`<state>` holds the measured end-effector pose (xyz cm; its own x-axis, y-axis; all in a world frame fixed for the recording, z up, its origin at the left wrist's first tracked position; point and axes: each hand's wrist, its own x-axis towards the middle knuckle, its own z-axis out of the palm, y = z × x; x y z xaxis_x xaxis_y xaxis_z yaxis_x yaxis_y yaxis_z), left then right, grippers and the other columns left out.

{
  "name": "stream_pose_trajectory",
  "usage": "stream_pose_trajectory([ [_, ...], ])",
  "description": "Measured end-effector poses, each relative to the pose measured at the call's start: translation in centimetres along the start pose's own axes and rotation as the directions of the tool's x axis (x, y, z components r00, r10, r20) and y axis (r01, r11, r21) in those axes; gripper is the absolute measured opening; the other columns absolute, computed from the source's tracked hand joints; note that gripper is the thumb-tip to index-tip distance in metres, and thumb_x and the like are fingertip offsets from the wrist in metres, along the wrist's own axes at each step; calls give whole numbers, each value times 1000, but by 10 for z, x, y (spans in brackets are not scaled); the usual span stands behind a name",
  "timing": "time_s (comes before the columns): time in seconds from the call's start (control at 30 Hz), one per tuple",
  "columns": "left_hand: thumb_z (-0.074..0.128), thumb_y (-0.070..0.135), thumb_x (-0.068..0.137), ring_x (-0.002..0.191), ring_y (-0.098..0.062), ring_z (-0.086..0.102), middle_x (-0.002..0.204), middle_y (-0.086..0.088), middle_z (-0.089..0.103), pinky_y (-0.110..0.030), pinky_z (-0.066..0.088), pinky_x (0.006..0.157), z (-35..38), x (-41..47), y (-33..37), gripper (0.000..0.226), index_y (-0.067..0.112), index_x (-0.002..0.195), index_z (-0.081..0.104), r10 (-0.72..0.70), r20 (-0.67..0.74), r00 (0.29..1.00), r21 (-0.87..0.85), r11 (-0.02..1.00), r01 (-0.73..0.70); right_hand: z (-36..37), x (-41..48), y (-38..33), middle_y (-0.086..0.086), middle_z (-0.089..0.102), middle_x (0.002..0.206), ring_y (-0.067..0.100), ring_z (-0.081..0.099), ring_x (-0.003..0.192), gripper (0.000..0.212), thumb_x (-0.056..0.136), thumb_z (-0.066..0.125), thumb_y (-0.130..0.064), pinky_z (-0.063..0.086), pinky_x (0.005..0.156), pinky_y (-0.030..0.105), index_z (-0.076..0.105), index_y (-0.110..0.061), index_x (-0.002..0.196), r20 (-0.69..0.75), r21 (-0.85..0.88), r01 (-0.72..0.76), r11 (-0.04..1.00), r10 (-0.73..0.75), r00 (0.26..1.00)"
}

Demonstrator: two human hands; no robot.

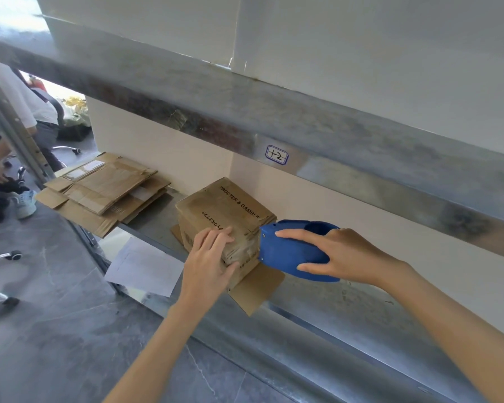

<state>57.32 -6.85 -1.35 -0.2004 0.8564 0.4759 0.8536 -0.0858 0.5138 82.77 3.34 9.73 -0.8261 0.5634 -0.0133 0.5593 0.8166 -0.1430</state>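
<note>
Pin the cardboard box point(230, 205) under the flat fingers point(216, 235) of the left hand point(208, 258), then draw the blue tape dispenser point(285, 253), gripped in the right hand point(342, 254), straight back.

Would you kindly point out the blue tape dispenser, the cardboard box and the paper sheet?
tape dispenser point(285, 252), head view, side shell.
cardboard box point(227, 205), head view, printed top face.
paper sheet point(146, 266), head view, middle.
</note>
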Motion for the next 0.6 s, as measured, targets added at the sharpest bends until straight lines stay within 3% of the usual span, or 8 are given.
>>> stream_pose_trajectory([
  [0.13, 89, 15, 65, 123, -14, 45, 123, 9, 59, -28, 48, 87, -24, -3, -18, 60, 21, 118, 63, -22, 55, 998, -42, 999, 24, 1, 9, -14, -9, 58, 73, 4, 44, 57, 62, 91, 50, -60, 30, 54, 13, 7, -73, 134, 13, 14, 72, 997, -72, 997],
  [0.27, 88, 12, 69, 126, -5, 43, 132, 15, 51, -24, 37, 101, -48, -2, -43, 69, 22, 131, 58, -38, 181, 983, -96, 994, 56, 4, 25, -37, -15, 40, 60, 4, 41, 57, 56, 91, 53, -55, 27, 56, 14, 21, -64, 136, 36, 41, 158, 987, -160, 986],
  [0.4, 87, 15, 71, 127, 4, 43, 139, 21, 47, -12, 31, 102, -58, -6, -59, 71, 38, 130, 55, -76, 230, 970, -108, 989, 103, 2, 41, -48, -9, 38, 56, 7, 41, 55, 51, 92, 56, -50, 29, 56, 15, 32, -56, 136, 65, 26, 199, 980, -200, 978],
  [0.47, 87, 15, 71, 128, 7, 41, 139, 22, 48, -12, 31, 103, -57, -8, -61, 74, 45, 128, 51, -78, 231, 970, -123, 986, 108, 1, 47, -48, -5, 41, 55, 9, 43, 54, 50, 91, 57, -50, 32, 56, 17, 36, -55, 136, 83, 35, 194, 980, -196, 977],
  [0.6, 86, 15, 72, 128, 8, 38, 132, 25, 47, -8, 28, 102, -54, -9, -62, 71, 40, 130, 54, -39, 208, 977, -119, 991, 65, 3, 56, -49, -5, 45, 57, 9, 42, 53, 53, 89, 60, -50, 34, 56, 18, 38, -55, 137, 91, 16, 188, 982, -188, 978],
])
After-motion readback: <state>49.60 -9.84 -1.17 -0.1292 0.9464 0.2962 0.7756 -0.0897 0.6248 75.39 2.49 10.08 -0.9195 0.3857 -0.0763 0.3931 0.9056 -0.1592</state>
